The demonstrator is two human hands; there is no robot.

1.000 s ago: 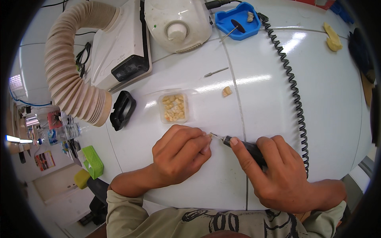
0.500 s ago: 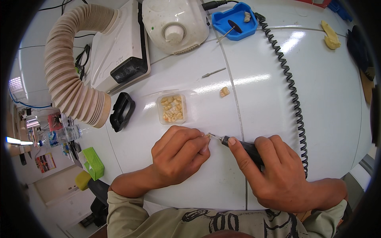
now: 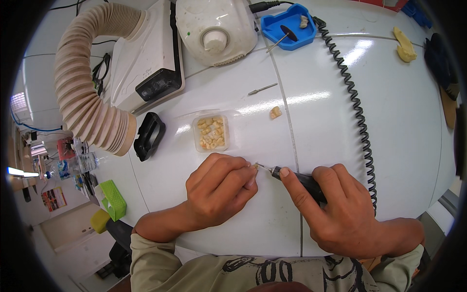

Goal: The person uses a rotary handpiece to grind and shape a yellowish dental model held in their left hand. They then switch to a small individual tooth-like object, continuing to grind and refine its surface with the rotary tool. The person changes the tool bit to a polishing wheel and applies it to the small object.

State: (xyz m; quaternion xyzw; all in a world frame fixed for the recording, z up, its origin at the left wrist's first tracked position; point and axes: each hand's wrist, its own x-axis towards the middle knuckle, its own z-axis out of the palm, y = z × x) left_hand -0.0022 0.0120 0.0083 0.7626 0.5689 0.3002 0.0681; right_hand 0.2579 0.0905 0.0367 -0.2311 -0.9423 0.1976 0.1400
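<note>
My left hand (image 3: 219,187) is closed in a pinch on a tiny yellowish tooth-like piece (image 3: 255,166), mostly covered by the fingertips. In my right hand (image 3: 340,209) lies a black rotary handpiece (image 3: 306,185), the index finger stretched along its body. Its thin metal bur (image 3: 263,167) points left, and the tip is at the small piece; actual contact is too small to make out. Beyond my left hand stands a clear square tub (image 3: 197,141) with several cream tooth-shaped pieces (image 3: 211,132). A single cream piece (image 3: 276,112) lies on the white table to its right.
A ribbed beige suction hose (image 3: 87,82) arches at the left beside a black tray (image 3: 149,137). At the back are a white control box (image 3: 214,34) with a knob and a blue tray (image 3: 296,36). A loose bur (image 3: 262,89) lies mid-table; a coiled black cord (image 3: 357,107) runs down the right.
Hardly anything differs. My right hand and the handpiece have shifted very slightly; the left hand keeps its pinch in the same place.
</note>
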